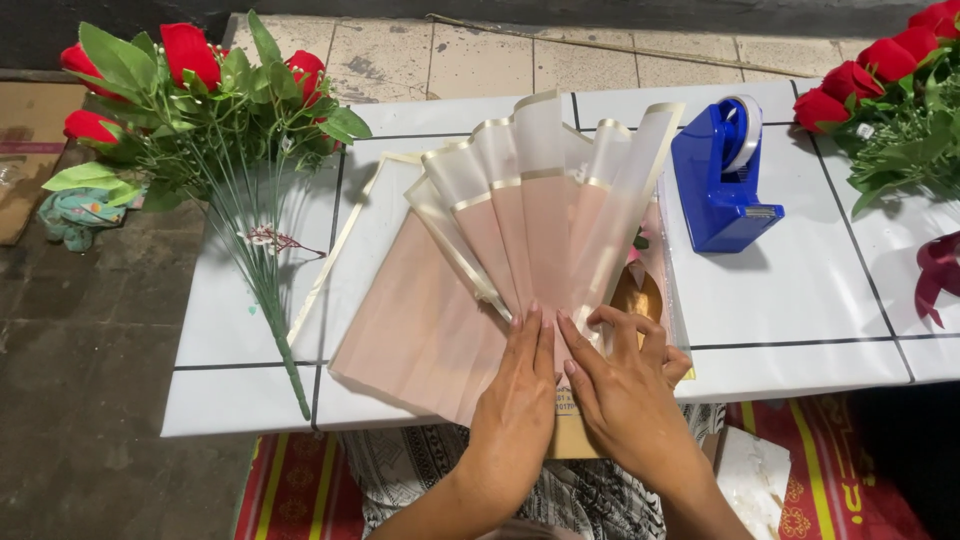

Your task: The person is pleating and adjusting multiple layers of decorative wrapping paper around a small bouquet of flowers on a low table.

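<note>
A pink translucent wrapping sheet with cream edges (520, 220) is folded into fan-like pleats on the white table (800, 300). My left hand (522, 375) lies flat on the gathered lower end of the pleats. Beside it, my right hand (625, 370) pinches the same gathered end with its fingers curled over the right-hand folds. More flat pink sheets (400, 330) lie under the fan. A brown cardboard piece (570, 420) sticks out beneath my hands at the table's front edge.
A bunch of red artificial roses (190, 90) with long green stems lies at the table's left. A blue tape dispenser (722, 185) stands right of the fan. More red roses (890, 90) and a dark red ribbon (938, 272) sit at the right edge.
</note>
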